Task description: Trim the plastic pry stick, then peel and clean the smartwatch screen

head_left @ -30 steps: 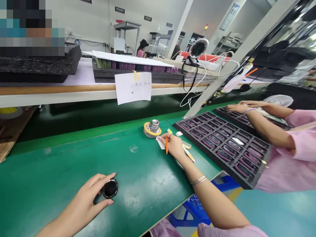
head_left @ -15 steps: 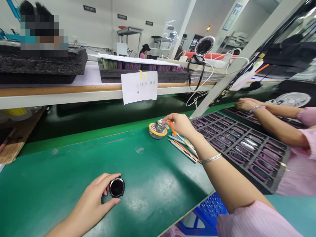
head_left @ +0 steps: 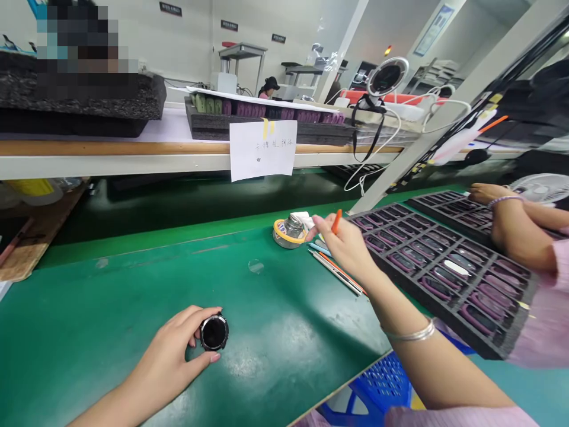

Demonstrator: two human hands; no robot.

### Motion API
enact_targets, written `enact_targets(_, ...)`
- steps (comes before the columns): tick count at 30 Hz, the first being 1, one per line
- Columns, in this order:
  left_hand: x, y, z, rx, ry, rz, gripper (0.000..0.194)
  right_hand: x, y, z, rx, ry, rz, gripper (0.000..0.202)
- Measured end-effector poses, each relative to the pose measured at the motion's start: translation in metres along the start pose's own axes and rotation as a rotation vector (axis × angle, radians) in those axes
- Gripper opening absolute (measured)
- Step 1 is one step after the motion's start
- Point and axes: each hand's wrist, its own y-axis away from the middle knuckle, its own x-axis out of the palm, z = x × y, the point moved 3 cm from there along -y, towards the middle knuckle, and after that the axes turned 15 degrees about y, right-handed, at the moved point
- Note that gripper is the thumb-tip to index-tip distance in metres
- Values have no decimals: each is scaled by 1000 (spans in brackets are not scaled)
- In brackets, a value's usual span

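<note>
My left hand [head_left: 180, 344] has its thumb and fingers around a round black watch case [head_left: 214, 332] that lies face up on the green bench [head_left: 133, 296]. My right hand [head_left: 349, 243] is closed, with a slim orange stick-like tool [head_left: 336, 221] rising from its grip; the tool's tip is hidden. Just left of those fingers is a small metal-topped pot [head_left: 293, 225], set inside a roll of tape [head_left: 288, 242]. White folded tissue [head_left: 303, 219] is behind the pot. Several thin sticks or pens [head_left: 335, 273] lie below my right hand.
Black foam trays [head_left: 444, 255] with purple-edged watch bands or cases fill the right side. A co-worker's hands [head_left: 502, 201] are over the farther tray. A shelf edge [head_left: 155, 166] with a taped paper note [head_left: 262, 151] spans the back. A clear disc [head_left: 255, 266] lies mid-bench.
My right hand has drawn back from the pot and turned, with the orange tool now pointing up. My left hand still holds the watch case. The view has shifted slightly.
</note>
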Motion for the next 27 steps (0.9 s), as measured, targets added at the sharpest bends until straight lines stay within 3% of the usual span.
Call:
enact_targets(6, 0, 0, 2, 25, -19, -13, 47, 24, 21, -2, 44, -175, 169, 86)
enact_targets(14, -1, -1, 3, 54, -33, -25, 45, 34, 20, -9, 129, -361, 256, 67)
enact_targets(18, -1, -1, 4, 59, -35, -33, 45, 29, 27, -10, 130, -385, 289, 70)
enact_targets(23, -1, -1, 3, 53, -32, -28, 45, 11, 6, -12, 93, -329, 120, 70)
enact_targets(27, -2, -1, 2, 33, -32, -23, 45, 12, -25, -14, 63, -139, -41, 46)
